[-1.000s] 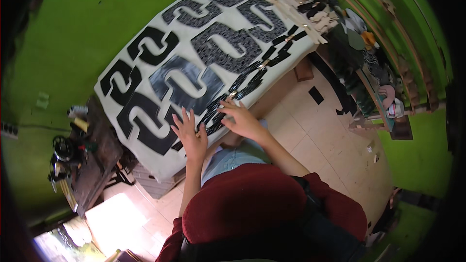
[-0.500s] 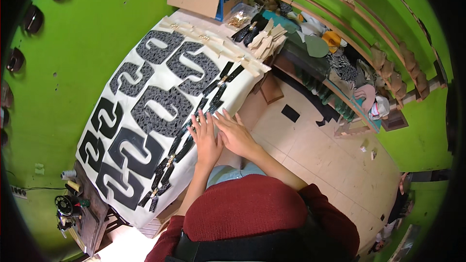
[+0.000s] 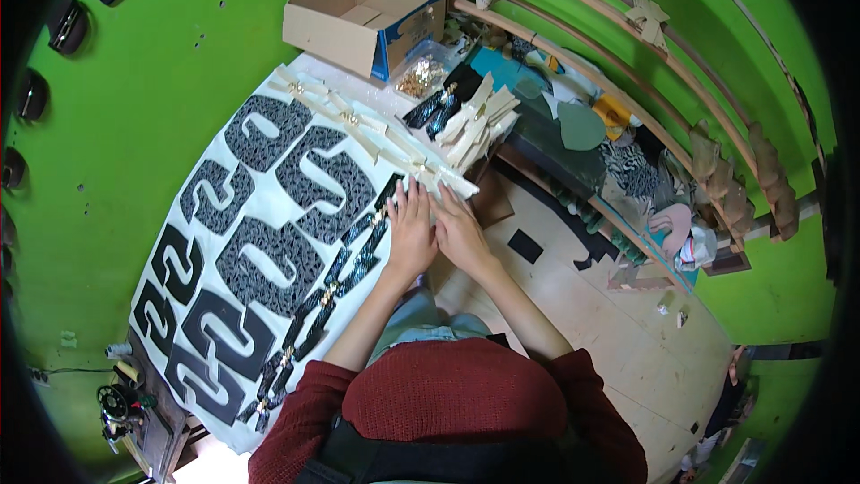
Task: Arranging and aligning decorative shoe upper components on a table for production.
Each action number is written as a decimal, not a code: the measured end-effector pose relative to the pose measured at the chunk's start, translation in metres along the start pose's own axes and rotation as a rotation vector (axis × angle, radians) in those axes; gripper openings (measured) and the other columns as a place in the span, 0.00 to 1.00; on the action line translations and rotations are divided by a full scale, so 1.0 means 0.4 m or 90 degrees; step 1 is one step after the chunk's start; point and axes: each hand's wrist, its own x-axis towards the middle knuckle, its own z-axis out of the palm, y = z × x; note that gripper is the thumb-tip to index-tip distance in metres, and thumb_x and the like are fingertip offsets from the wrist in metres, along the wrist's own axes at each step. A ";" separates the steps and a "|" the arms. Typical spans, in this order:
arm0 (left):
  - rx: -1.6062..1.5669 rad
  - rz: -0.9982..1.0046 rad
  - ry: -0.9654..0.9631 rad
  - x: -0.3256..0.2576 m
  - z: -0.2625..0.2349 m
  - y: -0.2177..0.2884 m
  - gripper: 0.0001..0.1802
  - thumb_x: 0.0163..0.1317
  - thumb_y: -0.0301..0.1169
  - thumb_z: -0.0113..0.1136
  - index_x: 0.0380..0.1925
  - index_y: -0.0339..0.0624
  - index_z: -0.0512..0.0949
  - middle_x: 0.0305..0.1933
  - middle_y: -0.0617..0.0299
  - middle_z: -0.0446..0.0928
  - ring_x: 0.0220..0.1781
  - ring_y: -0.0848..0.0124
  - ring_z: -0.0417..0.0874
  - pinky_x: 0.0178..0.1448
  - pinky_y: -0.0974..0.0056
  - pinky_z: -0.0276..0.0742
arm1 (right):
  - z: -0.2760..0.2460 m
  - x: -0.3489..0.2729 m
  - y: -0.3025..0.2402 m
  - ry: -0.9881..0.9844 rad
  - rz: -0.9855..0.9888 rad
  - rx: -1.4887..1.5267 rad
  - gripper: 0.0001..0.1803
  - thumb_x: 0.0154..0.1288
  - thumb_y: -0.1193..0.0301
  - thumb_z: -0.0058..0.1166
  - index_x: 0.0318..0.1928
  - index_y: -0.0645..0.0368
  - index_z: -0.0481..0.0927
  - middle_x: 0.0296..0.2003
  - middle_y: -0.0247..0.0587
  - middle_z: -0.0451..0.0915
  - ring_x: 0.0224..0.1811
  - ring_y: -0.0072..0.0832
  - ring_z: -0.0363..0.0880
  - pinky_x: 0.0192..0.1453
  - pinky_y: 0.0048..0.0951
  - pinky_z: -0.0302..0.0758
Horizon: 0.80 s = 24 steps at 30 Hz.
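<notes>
My left hand (image 3: 412, 231) lies with its fingers stretched out at the far end of a row of shiny black straps (image 3: 333, 290) with gold-coloured ornaments, covering part of the last one. Close beside it, my right hand (image 3: 460, 235) has its fingers extended and slightly apart at the table's right edge, near the end of a row of cream straps (image 3: 358, 125). Neither hand shows anything gripped. Left of the black row, speckled grey curved cut-outs (image 3: 269, 273) and plain black curved cut-outs (image 3: 193, 385) lie on the white table covering (image 3: 210, 237).
At the far end stand an open cardboard box (image 3: 331, 31), a clear tray of gold-coloured pieces (image 3: 421, 79) and a pile of cream strips (image 3: 479, 130). Shelving with scraps (image 3: 582, 125) runs along the right. A sewing machine (image 3: 114, 403) stands at lower left.
Both hands have moved away from me along the black row to its far end, near the cream straps. The whole view has shifted as well. The straps appear to keep their layout.
</notes>
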 end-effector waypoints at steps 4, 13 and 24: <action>-0.062 -0.017 -0.066 0.177 0.096 -0.074 0.44 0.53 0.31 0.58 0.66 0.26 0.47 0.70 0.35 0.47 0.74 0.39 0.42 0.72 0.41 0.39 | -0.008 0.128 0.131 0.013 0.025 -0.006 0.31 0.55 0.79 0.47 0.63 0.63 0.64 0.65 0.58 0.58 0.69 0.47 0.56 0.70 0.41 0.56; -0.122 -0.107 -0.036 0.464 0.192 -0.126 0.40 0.59 0.39 0.56 0.63 0.26 0.53 0.56 0.35 0.68 0.58 0.44 0.70 0.62 0.50 0.65 | -0.056 0.455 0.394 -0.027 0.035 -0.205 0.29 0.54 0.78 0.50 0.60 0.58 0.68 0.67 0.57 0.55 0.69 0.51 0.54 0.69 0.46 0.56; -0.131 -0.200 0.086 0.534 0.214 -0.160 0.28 0.46 0.32 0.69 0.48 0.38 0.71 0.44 0.47 0.74 0.45 0.50 0.78 0.49 0.53 0.76 | -0.093 0.609 0.478 -0.119 0.053 -0.245 0.22 0.53 0.76 0.58 0.52 0.59 0.76 0.66 0.47 0.61 0.70 0.41 0.54 0.71 0.41 0.55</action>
